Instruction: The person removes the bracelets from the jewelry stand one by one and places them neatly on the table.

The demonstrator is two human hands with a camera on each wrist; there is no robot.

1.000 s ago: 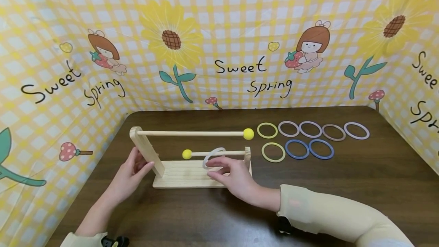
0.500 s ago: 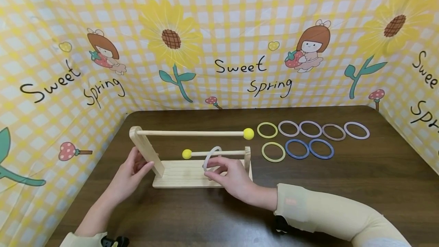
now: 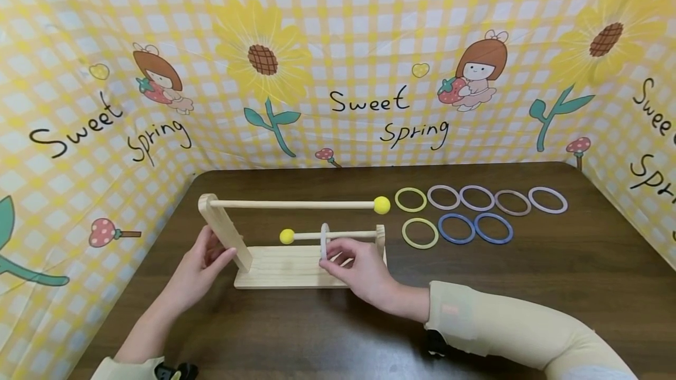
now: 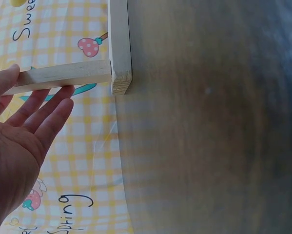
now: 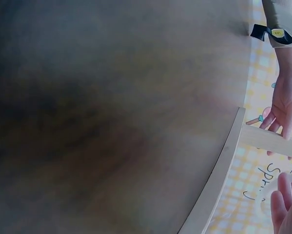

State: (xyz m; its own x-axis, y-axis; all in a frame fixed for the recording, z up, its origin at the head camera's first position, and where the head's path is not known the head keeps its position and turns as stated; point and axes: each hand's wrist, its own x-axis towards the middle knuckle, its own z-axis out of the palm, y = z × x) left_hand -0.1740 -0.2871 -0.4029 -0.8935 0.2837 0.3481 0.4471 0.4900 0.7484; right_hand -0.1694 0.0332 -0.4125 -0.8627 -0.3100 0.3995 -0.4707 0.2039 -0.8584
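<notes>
A wooden stand [image 3: 285, 277] with two horizontal rods is on the dark table. Its tall left post [image 4: 63, 77] is held by my left hand [image 3: 203, 268], thumb on the near side and fingers on the other. The long upper rod [image 3: 296, 204] ends in a yellow ball on the right; the shorter lower rod [image 3: 354, 234] has its yellow ball at the left. Around the lower rod is a pale whitish ring [image 3: 324, 239], seen nearly edge-on. My right hand [image 3: 364, 271] pinches this ring's near lower side. In the right wrist view only some right fingers [image 5: 283, 195] show.
To the right of the stand lie two rows of flat rings: yellow rings [image 3: 421, 247], blue rings [image 3: 456, 243], pale purple rings [image 3: 444, 207] and a brownish ring [image 3: 513, 213]. A yellow checked cloth [image 3: 369, 34] with printed flowers surrounds the table [image 3: 502, 274].
The whitish ring has turned from slanted to nearly upright and edge-on along the lower rod, with my right hand still pinching it. My left hand has stayed on the post.
</notes>
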